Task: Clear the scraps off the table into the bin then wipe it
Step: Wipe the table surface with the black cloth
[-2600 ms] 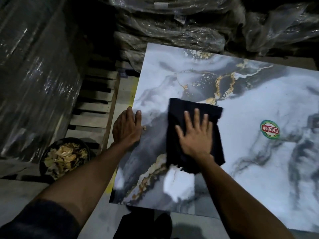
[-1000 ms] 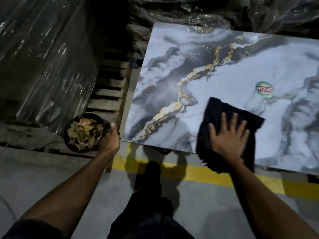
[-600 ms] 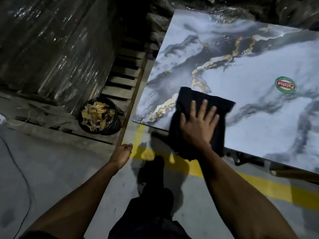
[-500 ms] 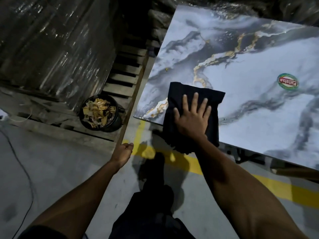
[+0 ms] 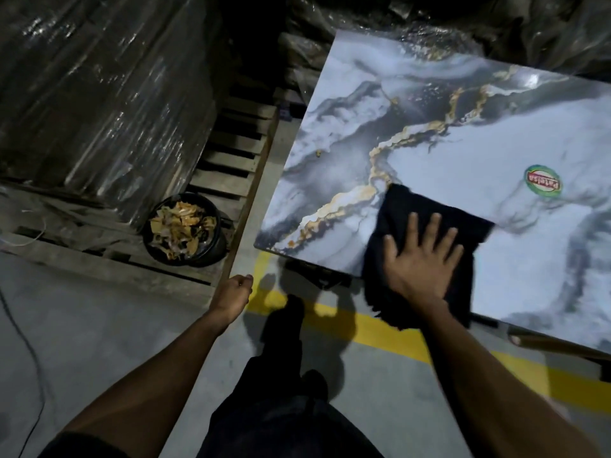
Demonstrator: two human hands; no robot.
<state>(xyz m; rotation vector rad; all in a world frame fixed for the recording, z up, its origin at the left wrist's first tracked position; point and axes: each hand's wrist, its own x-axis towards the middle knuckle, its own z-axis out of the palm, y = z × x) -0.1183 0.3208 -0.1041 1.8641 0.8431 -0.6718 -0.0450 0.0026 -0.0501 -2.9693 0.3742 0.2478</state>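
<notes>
The right hand [image 5: 421,259] lay flat, fingers spread, pressing the cloth [image 5: 426,219] at the table's [image 5: 496,143] near edge. The left hand [image 5: 234,290] hung loosely curled, empty, near the scrap-filled bin [image 5: 183,229] on the floor.

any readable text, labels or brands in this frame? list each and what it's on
"Patelsa": red band across the round green-rimmed sticker on the marble-pattern table top, read sideways; letters slightly blurred, so spelling is a best reading.
Any finer print on the sticker is too small to read.
No other text visible.
</notes>
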